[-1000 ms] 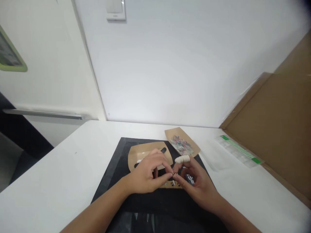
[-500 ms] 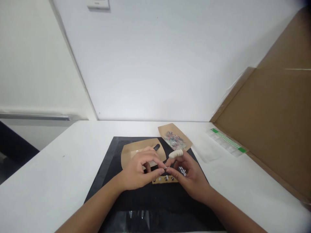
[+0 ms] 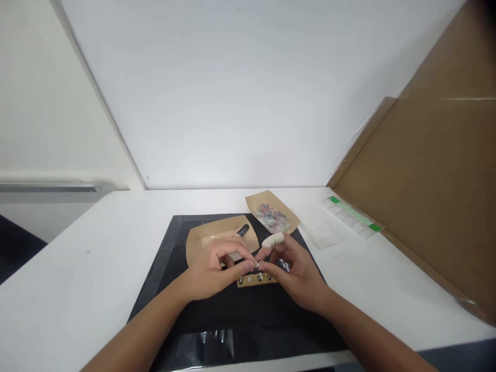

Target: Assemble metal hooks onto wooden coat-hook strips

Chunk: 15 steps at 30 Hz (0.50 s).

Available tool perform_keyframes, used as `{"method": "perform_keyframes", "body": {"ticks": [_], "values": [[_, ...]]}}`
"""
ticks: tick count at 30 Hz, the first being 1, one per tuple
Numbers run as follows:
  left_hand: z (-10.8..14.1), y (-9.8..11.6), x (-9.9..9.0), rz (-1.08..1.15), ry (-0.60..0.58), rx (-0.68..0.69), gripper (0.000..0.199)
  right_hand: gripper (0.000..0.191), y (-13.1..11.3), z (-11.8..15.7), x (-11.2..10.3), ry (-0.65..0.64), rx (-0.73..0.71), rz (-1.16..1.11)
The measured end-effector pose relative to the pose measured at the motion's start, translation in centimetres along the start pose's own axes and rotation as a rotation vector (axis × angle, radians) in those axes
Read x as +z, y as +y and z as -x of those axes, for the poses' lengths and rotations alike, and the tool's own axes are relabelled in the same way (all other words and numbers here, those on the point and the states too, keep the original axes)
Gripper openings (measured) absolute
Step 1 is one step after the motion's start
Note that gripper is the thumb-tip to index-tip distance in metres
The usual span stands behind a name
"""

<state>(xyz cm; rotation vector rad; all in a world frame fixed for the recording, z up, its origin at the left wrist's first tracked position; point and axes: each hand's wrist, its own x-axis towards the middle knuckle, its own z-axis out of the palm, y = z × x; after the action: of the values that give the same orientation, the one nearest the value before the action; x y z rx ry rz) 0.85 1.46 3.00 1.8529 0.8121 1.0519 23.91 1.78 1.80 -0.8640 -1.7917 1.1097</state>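
Thumb and forefinger of my left hand (image 3: 211, 268) pinch one side of a small shiny metal piece (image 3: 258, 264). My right hand (image 3: 300, 274) pinches the other side of it, and one of its fingers wears a white finger cover (image 3: 273, 239). Just below the fingertips lies a narrow tan strip (image 3: 253, 280) with several small metal and white parts on it. A dark object with white marks (image 3: 284, 264) is partly hidden behind my right hand. Beyond my left hand, a brown paper tray (image 3: 196, 241) holds a black-ended object (image 3: 243, 230).
A black mat (image 3: 232, 325) lies under the hands on the white table (image 3: 96, 258). At its back right, another brown tray (image 3: 258, 199) holds plastic bags of small parts. A clear case with green labels (image 3: 352, 214) sits near the cardboard (image 3: 434, 191) at right.
The camera view has shifted, so the scene sits slightly further left and higher. Both hands keep their fingertips together, and more of the small metal piece shows between them.
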Motion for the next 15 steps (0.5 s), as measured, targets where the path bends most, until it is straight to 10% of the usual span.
{"method": "perform_keyframes", "body": {"ticks": [15], "values": [[0.04,0.25,0.16,-0.078,0.014,0.064,0.02,0.021,0.09,-0.11,0.09,0.009,-0.001,-0.044]]}}
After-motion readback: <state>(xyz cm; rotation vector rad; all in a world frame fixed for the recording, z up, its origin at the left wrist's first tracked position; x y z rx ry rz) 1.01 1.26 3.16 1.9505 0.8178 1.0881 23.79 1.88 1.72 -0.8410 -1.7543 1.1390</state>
